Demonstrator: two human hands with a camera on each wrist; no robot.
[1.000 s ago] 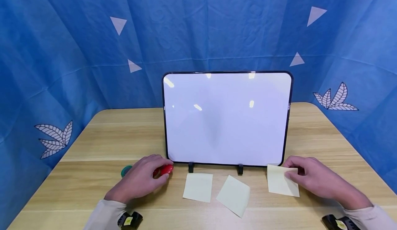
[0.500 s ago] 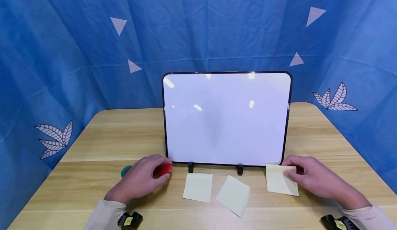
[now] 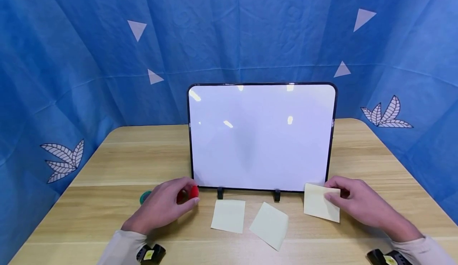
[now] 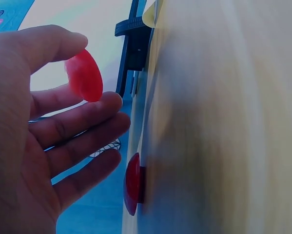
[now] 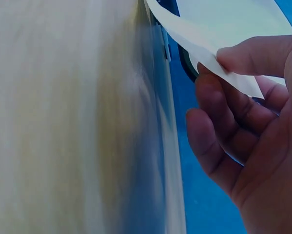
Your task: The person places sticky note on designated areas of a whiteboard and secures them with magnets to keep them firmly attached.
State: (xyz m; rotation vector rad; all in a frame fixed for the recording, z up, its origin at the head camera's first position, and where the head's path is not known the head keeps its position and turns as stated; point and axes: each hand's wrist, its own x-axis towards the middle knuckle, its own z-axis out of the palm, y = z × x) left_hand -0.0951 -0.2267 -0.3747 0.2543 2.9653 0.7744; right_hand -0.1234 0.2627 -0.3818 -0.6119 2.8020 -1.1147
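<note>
My left hand pinches a red round magnet between thumb and index finger, just off the lower left corner of the whiteboard. A second red magnet lies on the table below that hand's other fingers. Near the lower right corner of the board, my right hand pinches the right edge of a pale yellow paper square between thumb and fingers. In the right wrist view the paper bends and slants up from the tabletop.
Two more pale paper squares, one straight and one turned, lie before the board. Black feet prop the whiteboard upright. A green round piece shows behind the left hand. Blue cloth hangs around the wooden table.
The right hand has shifted slightly left and up with its paper square, which now overlaps the board's lower right corner more. The red magnet in the left hand has tipped more upright.
</note>
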